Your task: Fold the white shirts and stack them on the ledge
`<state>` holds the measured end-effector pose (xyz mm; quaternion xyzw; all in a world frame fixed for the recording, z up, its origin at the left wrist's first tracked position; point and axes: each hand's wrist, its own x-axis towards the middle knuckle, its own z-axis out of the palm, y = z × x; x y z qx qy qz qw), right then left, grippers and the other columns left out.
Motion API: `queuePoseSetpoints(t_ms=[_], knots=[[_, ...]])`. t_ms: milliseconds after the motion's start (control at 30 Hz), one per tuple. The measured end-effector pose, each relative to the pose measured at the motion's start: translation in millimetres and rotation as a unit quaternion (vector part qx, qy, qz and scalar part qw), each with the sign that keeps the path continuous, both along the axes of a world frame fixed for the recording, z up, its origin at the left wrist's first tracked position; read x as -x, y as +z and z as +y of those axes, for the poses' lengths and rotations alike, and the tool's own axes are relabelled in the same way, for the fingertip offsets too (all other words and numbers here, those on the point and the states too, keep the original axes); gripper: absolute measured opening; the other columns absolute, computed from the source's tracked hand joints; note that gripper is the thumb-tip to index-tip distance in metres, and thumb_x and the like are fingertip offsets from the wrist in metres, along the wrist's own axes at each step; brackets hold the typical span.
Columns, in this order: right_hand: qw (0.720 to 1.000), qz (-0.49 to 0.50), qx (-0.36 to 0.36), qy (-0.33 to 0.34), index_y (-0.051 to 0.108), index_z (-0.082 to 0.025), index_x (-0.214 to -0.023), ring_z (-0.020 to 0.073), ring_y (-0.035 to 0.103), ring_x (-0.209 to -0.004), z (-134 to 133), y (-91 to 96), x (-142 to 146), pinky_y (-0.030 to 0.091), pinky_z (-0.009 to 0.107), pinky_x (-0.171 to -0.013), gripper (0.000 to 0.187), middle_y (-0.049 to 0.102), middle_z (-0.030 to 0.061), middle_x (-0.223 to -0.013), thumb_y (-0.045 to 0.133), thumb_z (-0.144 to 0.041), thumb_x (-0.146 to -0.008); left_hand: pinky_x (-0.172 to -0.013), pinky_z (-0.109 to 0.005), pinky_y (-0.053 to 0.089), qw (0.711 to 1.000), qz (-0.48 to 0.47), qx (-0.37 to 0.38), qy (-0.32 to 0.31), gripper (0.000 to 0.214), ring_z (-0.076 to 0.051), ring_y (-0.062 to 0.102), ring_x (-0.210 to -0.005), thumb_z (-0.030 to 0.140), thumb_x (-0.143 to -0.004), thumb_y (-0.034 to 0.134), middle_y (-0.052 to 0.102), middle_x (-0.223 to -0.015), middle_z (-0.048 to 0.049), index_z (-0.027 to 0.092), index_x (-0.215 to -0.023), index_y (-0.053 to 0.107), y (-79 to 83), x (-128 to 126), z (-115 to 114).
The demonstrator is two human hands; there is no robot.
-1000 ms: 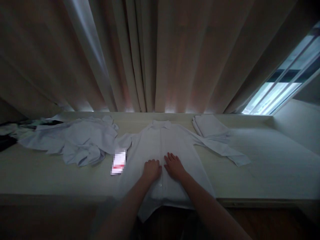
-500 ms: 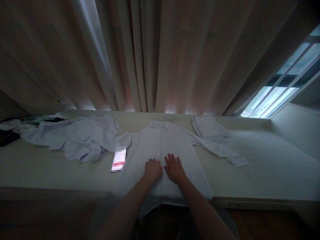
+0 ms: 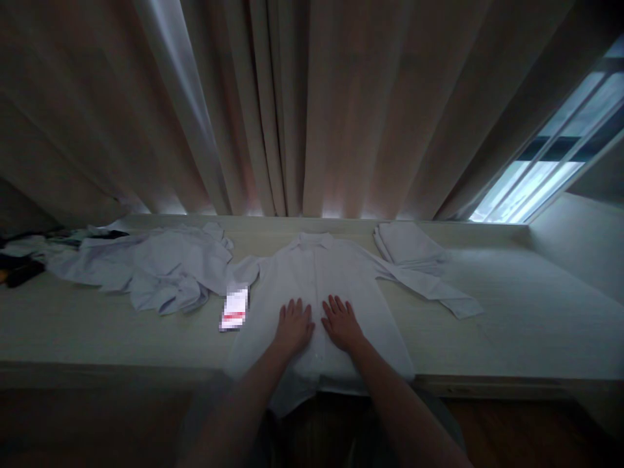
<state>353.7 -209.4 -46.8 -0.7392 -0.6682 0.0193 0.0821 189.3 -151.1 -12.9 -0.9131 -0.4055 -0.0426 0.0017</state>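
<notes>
A white long-sleeved shirt (image 3: 341, 266) lies front side up, its collar pointing away from me and its hem hanging over the near edge. My left hand (image 3: 295, 327) rests flat on the front, left of the button line, fingers stretched out. Just right of the buttons, my right hand (image 3: 342, 323) also lies flat with fingers spread. The right-hand sleeve reaches out across the surface; the left-hand sleeve is bent, near a pile of crumpled white clothes (image 3: 168, 266). Beside the shirt's left side is a blurred-out bright phone-like rectangle (image 3: 234, 309).
The clothes lie on a pale wooden ledge (image 3: 487, 351). Folded white cloth (image 3: 412, 244) sits behind the right sleeve. Dark items (image 3: 22, 270) are at the far left. Long curtains (image 3: 361, 110) hang behind the ledge, with a window (image 3: 541, 169) at right.
My left hand has gone from curled fingers to lying flat with fingers extended on the shirt. My right hand stays flat in nearly the same spot.
</notes>
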Motion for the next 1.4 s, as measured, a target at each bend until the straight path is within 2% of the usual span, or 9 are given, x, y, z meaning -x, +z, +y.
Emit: queuePoseSetpoints(t_ms=[100,300,433,633,800,1000,1233,1333,1400], knots=[[1.0,-0.001,0.001,0.002,0.028,-0.022,-0.137,0.0238,0.008,-0.133,-1,0.5,0,0.003,0.048,-0.104,0.053,0.017,0.0074,-0.145,0.024,-0.045,-0.09,-0.101,-0.054,0.01,0.999,0.018,0.007,0.038,0.059,-0.033,0.016,-0.13,0.049,-0.083,0.034,0.024,-0.143,-0.0125,0.024,-0.136,0.026,-6.9,11,10],[1.0,-0.01,-0.005,0.001,0.027,-0.022,-0.137,0.0237,0.008,-0.133,0,-0.7,-1,0.003,0.047,-0.105,0.052,0.017,0.0065,-0.145,0.023,-0.044,-0.09,-0.101,-0.056,0.005,0.998,0.025,0.027,0.06,0.062,-0.033,0.007,-0.133,0.055,-0.084,0.024,0.015,-0.146,-0.0106,0.025,-0.138,0.021,-22.4,21,14],[1.0,-0.003,0.019,0.009,0.026,-0.022,-0.138,0.0238,0.008,-0.133,1,0.9,-4,0.004,0.047,-0.105,0.054,0.016,0.0071,-0.145,0.023,-0.045,-0.09,-0.101,-0.055,0.005,0.998,0.024,0.034,0.046,0.061,-0.032,0.008,-0.133,0.055,-0.084,0.023,0.016,-0.146,-0.0098,0.026,-0.138,0.022,-19.2,27,18],[0.999,-0.002,0.033,0.017,0.024,-0.019,-0.139,0.0236,0.003,-0.133,-10,6.0,-12,0.005,0.046,-0.105,0.056,0.012,0.0083,-0.146,0.022,-0.045,-0.089,-0.102,-0.054,0.005,0.996,0.034,0.029,0.073,0.06,-0.032,0.01,-0.133,0.053,-0.085,0.023,0.017,-0.146,-0.0106,0.024,-0.138,0.021,-15.3,59,30],[0.998,-0.027,0.039,-0.033,0.023,-0.021,-0.139,0.0259,0.001,-0.133,-26,-1.4,-22,0.002,0.051,-0.104,0.058,0.011,0.0083,-0.146,0.024,-0.048,-0.088,-0.103,-0.052,0.004,0.996,0.031,0.007,0.085,0.06,-0.031,0.008,-0.133,0.053,-0.085,0.023,0.017,-0.146,-0.01,0.024,-0.137,0.024,-23.3,74,30],[0.998,-0.021,0.049,-0.045,0.023,-0.02,-0.139,0.0255,0.002,-0.133,-32,-3.3,-36,0.004,0.05,-0.104,0.059,0.01,0.0087,-0.146,0.024,-0.049,-0.088,-0.103,-0.052,0.006,0.995,0.044,0.003,0.092,0.058,-0.031,0.01,-0.133,0.051,-0.086,0.023,0.019,-0.145,-0.011,0.023,-0.137,0.025,-18.5,68,26],[0.994,-0.022,0.033,-0.105,0.026,-0.019,-0.138,0.0274,0.004,-0.133,-36,-7.6,-50,0.005,0.051,-0.103,0.059,0.013,0.0097,-0.146,0.024,-0.049,-0.088,-0.102,-0.053,0.006,0.998,0.03,-0.012,0.061,0.059,-0.031,0.009,-0.133,0.051,-0.085,0.027,0.018,-0.146,-0.0106,0.024,-0.137,0.024,-19.8,38,19],[0.996,-0.01,0.025,-0.087,0.028,-0.018,-0.137,0.0247,0.012,-0.132,-34,-3.6,-68,0.01,0.044,-0.104,0.058,0.019,0.009,-0.145,0.024,-0.049,-0.088,-0.102,-0.054,0.005,0.998,0.03,-0.016,0.05,0.058,-0.031,0.009,-0.133,0.051,-0.085,0.027,0.02,-0.145,-0.0089,0.025,-0.136,0.028,-23.8,32,18],[0.994,-0.009,0.01,-0.11,0.029,-0.015,-0.136,0.0217,0.018,-0.131,-34,3.8,-91,0.015,0.038,-0.104,0.057,0.024,0.0097,-0.143,0.024,-0.046,-0.089,-0.102,-0.053,0.006,0.998,0.03,-0.026,0.046,0.057,-0.03,0.009,-0.133,0.051,-0.084,0.028,0.021,-0.145,-0.0079,0.025,-0.136,0.029,-23.8,30,18]])
